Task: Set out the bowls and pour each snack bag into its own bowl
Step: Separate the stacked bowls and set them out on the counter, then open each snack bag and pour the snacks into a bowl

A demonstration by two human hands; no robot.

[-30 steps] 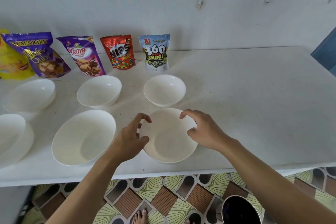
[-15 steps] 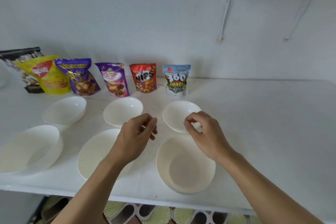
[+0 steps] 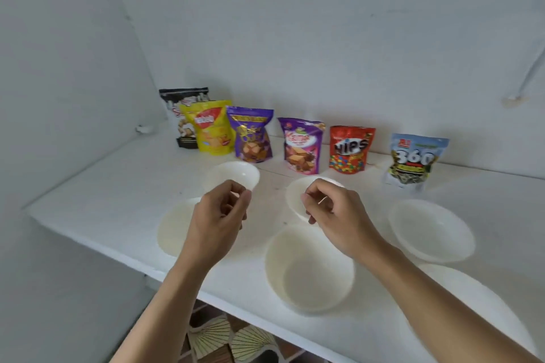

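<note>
Above white shelf [image 3: 118,186], left hand [image 3: 219,215] and right hand [image 3: 336,215] side by side, fingers curled narrow, seemingly empty, bowls [image 3: 309,271] beneath and around them, snack bags [image 3: 351,149] rowed beyond

Soft, even daylight on a white shelf [image 3: 112,186], seen through a wide lens.
The light is bright but flat and faintly bluish, and its source cannot be told. Shadows under the bowls [image 3: 309,268] and snack bags [image 3: 351,147] are pale and blurred. The white bowls almost melt into the white surface. A small glint sits on the back left bowl [image 3: 233,175]. Bag print looks slightly soft. The shelf edge bows, and the bowl in the lower right corner [image 3: 477,303] is stretched.
</note>
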